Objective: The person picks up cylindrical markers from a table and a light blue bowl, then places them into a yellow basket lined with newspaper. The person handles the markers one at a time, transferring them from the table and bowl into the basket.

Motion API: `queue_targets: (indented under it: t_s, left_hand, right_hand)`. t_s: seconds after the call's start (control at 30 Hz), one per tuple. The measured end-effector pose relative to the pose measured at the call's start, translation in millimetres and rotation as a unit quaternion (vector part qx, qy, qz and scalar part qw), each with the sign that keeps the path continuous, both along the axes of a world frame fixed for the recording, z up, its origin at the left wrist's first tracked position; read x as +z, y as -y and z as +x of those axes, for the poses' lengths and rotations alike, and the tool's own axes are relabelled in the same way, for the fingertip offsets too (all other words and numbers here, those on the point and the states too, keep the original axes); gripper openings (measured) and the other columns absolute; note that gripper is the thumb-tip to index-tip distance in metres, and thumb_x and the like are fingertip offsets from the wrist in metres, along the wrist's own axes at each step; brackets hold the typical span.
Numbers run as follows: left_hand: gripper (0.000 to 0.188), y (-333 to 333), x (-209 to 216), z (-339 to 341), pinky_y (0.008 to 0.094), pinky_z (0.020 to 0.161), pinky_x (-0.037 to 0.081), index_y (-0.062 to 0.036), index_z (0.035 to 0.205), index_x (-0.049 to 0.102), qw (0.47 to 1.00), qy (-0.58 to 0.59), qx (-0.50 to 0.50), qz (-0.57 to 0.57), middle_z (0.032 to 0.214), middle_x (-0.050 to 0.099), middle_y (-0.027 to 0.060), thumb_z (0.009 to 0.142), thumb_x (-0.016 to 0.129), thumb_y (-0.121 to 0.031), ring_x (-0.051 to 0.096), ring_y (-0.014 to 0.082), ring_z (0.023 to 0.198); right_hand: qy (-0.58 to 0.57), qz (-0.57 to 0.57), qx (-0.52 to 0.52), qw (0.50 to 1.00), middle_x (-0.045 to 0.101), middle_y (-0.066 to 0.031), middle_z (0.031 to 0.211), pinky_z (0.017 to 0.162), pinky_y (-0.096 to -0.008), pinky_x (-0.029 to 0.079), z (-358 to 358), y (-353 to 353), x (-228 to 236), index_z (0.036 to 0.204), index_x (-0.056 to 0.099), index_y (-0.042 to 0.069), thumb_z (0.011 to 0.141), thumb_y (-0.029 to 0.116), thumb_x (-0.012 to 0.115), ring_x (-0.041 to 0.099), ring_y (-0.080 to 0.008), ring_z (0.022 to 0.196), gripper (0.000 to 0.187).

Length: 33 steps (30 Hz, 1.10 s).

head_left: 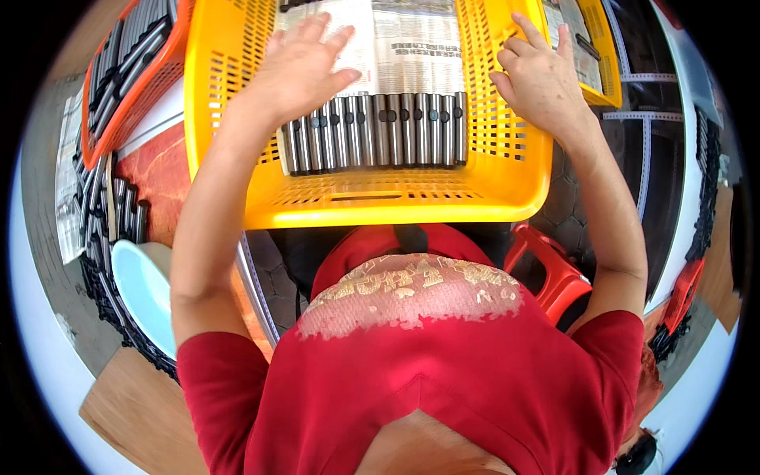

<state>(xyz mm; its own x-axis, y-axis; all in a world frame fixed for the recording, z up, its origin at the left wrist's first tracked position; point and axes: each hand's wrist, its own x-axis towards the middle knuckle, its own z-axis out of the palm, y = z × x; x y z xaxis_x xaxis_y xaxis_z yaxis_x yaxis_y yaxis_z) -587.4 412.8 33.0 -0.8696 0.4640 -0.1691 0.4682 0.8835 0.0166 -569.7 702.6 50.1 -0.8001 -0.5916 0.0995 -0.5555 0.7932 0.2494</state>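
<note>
The yellow plastic crate [380, 202] sat before the person, lined with newspaper [412, 47] (probably as padding) under a neat row of grey metal cylinders [380, 131]; the left hand [305, 71] lay open on the row's left end, the right hand [538, 79] spread flat, gripping nothing, on the crate's wall.

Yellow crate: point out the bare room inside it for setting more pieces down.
In the yellow crate, the newspaper lining lies bare between the left hand and the right hand, beyond the row of metal cylinders. A narrow strip of crate floor is free between that row and the near wall. The row itself is tightly packed.
</note>
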Motion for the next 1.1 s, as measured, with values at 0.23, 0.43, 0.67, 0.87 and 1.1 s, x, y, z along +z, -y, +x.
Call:
queue_targets:
  t_s: [0.23,0.43,0.67,0.87,1.1]
  left_hand:
    - [0.046,60.9,26.6,115.4,0.042,0.085,0.046,0.0081,0.113,0.054,0.93,-0.14,0.179,0.289,0.105,0.059,0.0278,0.082,0.064,-0.024,0.057,0.041,0.098]
    - [0.032,61.1,4.5,185.8,0.0408,0.085,0.035,-0.0004,0.099,0.061,0.951,-0.162,0.141,0.224,0.082,0.059,0.0128,0.078,0.065,-0.025,0.054,0.0286,0.079]
    - [0.041,66.3,3.9,187.9,0.042,0.086,0.032,-0.0023,0.102,0.061,0.959,-0.14,0.12,0.213,0.087,0.057,0.0101,0.081,0.06,-0.037,0.052,0.0273,0.084]
    - [0.041,66.1,-3.8,187.2,0.0418,0.086,0.032,-0.0029,0.1,0.061,0.952,-0.165,0.121,0.225,0.087,0.057,0.0096,0.08,0.06,-0.039,0.052,0.0266,0.084]
    - [0.042,65.0,-5.1,186.0,0.0418,0.084,0.032,-0.0014,0.094,0.062,0.946,-0.189,0.121,0.236,0.083,0.056,0.0099,0.08,0.058,-0.041,0.051,0.0266,0.083]
  right_hand:
    - [0.21,0.112,-0.004,0.971,0.064,-0.017,0.1,0.076,-0.0424,0.051,-48.2,74.3,-15.3,0.093,0.066,0.002,0.08,0.01,0.052,0.063,-0.0293,0.093,0.02]
    - [0.324,0.207,-0.014,0.923,0.063,-0.0187,0.095,0.072,-0.04,0.053,-84.5,122.7,-94.4,0.093,0.064,-0.004,0.071,-0.006,0.055,0.063,-0.0289,0.089,0.024]
    - [0.445,0.354,-0.021,0.822,0.064,-0.0177,0.089,0.066,-0.0343,0.05,-97.4,84.5,-216.0,0.084,0.066,-0.004,0.072,-0.003,0.056,0.062,-0.0255,0.081,0.016]
    - [0.523,0.413,-0.067,0.742,0.064,-0.0123,0.08,0.061,-0.0357,0.045,-96.9,65.0,-260.4,0.075,0.065,0.0,0.071,-0.003,0.055,0.052,-0.0242,0.065,0.011]
    - [0.487,0.31,-0.113,0.808,0.064,-0.0183,0.081,0.061,-0.0372,0.05,-82.8,66.8,-232.0,0.079,0.067,-0.004,0.064,0.002,0.065,0.061,-0.0265,0.071,0.016]
